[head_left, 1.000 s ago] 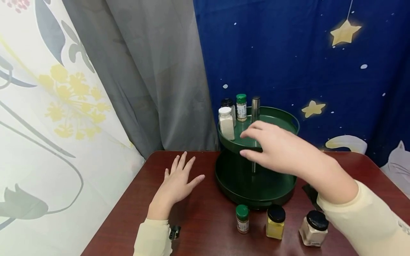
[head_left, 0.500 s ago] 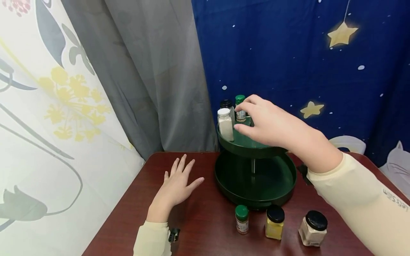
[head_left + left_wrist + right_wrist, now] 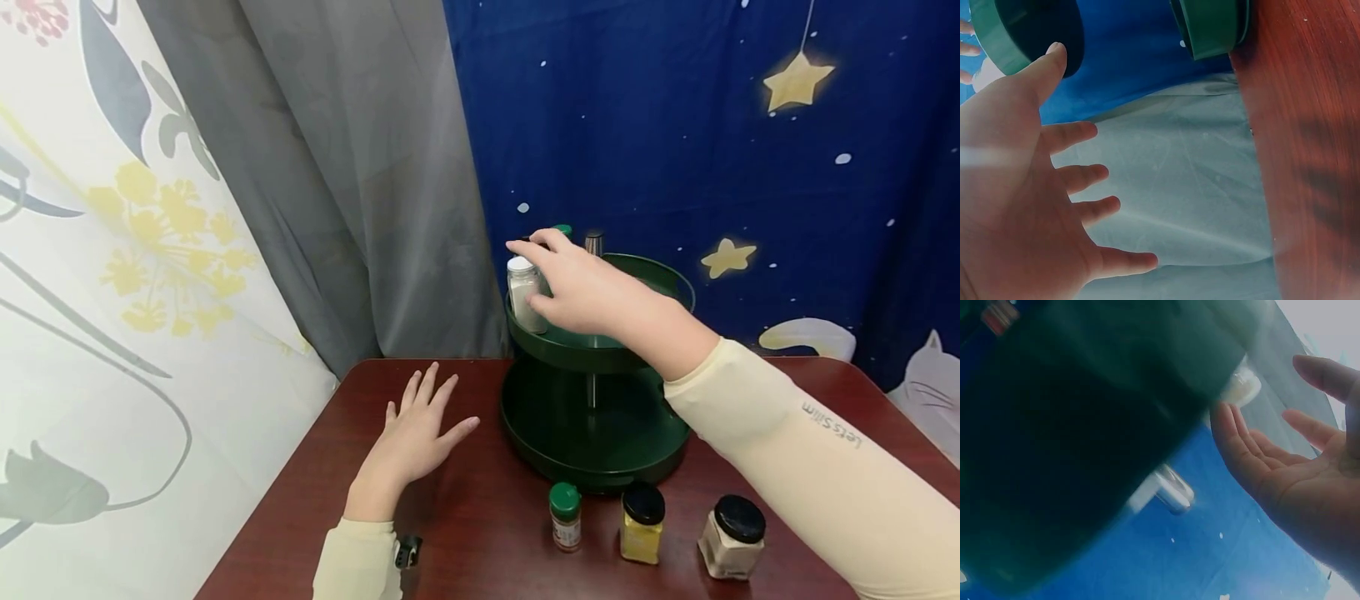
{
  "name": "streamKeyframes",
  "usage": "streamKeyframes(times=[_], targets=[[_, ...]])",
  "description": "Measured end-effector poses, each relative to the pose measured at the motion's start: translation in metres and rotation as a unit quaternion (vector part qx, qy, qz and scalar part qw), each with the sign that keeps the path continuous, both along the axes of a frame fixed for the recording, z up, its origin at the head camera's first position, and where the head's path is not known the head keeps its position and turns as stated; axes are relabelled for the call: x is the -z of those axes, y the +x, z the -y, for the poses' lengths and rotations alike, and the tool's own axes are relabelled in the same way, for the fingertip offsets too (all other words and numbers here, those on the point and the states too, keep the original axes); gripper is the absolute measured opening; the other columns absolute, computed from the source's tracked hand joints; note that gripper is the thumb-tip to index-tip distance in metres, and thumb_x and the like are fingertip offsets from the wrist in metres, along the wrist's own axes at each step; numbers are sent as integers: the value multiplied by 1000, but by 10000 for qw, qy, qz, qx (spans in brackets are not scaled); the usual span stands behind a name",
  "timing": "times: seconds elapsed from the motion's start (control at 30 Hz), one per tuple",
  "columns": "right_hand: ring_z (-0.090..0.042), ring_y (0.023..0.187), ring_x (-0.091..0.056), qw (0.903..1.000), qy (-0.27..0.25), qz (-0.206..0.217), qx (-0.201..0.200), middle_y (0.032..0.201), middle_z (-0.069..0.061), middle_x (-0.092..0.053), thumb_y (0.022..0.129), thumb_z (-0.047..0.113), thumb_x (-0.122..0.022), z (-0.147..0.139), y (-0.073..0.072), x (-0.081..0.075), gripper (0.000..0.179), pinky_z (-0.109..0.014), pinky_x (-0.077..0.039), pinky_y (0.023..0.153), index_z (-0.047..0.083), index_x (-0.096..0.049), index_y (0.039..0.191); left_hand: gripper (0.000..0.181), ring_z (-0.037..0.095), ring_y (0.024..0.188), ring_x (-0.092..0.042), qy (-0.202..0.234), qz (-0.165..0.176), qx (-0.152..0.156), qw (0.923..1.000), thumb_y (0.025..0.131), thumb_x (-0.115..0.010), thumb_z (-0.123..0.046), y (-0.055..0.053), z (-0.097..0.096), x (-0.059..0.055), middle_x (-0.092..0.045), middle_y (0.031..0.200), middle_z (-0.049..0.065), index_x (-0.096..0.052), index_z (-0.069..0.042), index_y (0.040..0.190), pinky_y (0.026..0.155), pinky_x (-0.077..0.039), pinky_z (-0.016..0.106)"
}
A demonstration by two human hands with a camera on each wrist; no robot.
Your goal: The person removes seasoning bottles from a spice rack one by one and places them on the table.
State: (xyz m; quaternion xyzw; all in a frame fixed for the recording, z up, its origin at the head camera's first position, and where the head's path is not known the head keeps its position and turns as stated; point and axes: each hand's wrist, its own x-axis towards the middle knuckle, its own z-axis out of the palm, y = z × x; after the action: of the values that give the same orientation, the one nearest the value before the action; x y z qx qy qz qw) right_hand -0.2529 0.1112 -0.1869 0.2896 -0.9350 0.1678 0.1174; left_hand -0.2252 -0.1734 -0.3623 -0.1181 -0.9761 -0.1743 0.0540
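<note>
My right hand (image 3: 588, 287) reaches over the upper tier of a dark green two-tier round rack (image 3: 592, 358). Its thumb and fingers are spread at a clear jar of pale powder with a white cap (image 3: 522, 292), thumb overlapping the jar's side. In the right wrist view the fingers (image 3: 1235, 440) are apart and only loosely bent, the white cap (image 3: 1244, 390) just past their tips. Behind the hand, a green-capped bottle (image 3: 562, 229) shows only its lid, and a black-capped jar is almost hidden. Left of the rack, my left hand (image 3: 411, 437) hovers over the table, fingers spread.
Along the front of the reddish-brown table (image 3: 465, 517) stand a small green-capped bottle (image 3: 566, 521), a yellow jar with a black lid (image 3: 641, 525) and a pale jar with a black lid (image 3: 732, 542). A metal post (image 3: 592, 243) rises through the rack. Curtains hang behind.
My right hand has moved left across the upper tier, past the green-capped bottle, to the white-capped jar. The left hand and the jars on the table stay where they were.
</note>
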Motion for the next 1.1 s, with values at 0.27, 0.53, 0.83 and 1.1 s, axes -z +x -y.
streamKeyframes(times=[0.27, 0.53, 0.83, 1.1], targets=[[-50, 154, -39, 9997, 242, 73, 77, 172, -22, -26, 104, 20, -67, 8, -11, 12, 78, -62, -37, 125, 18, -26, 171, 78, 39, 169, -5, -12, -1, 16, 10000, 104, -58, -61, 1, 1, 1, -11, 182, 8, -35, -22, 168, 123, -14, 82], [-44, 138, -51, 9994, 301, -146, 38, 160, -21, -39, 104, 20, -68, 10, -17, 16, 71, -55, -48, 118, 9, -35, 166, 77, 39, 169, -5, -20, 5, -10, 10000, 104, -58, -61, 2, 2, 4, -11, 182, 8, -37, -22, 168, 123, -14, 82], [-33, 114, -62, 9998, -126, -13, 134, 133, -21, -57, 107, 21, -64, 9, -17, 17, 46, -46, -59, 95, -1, -44, 143, 77, 39, 169, -6, -5, 36, -11, 10000, 104, -58, -61, 4, 3, 5, -13, 181, 8, -39, -21, 167, 123, -15, 82], [-32, 108, -61, 9993, -303, 124, 199, 122, -19, -59, 108, 21, -65, 10, -18, 17, 39, -45, -57, 91, 1, -48, 136, 76, 40, 168, -6, 4, 25, -22, 10000, 104, -58, -60, 5, 5, 3, -15, 181, 9, -39, -22, 166, 123, -14, 82]])
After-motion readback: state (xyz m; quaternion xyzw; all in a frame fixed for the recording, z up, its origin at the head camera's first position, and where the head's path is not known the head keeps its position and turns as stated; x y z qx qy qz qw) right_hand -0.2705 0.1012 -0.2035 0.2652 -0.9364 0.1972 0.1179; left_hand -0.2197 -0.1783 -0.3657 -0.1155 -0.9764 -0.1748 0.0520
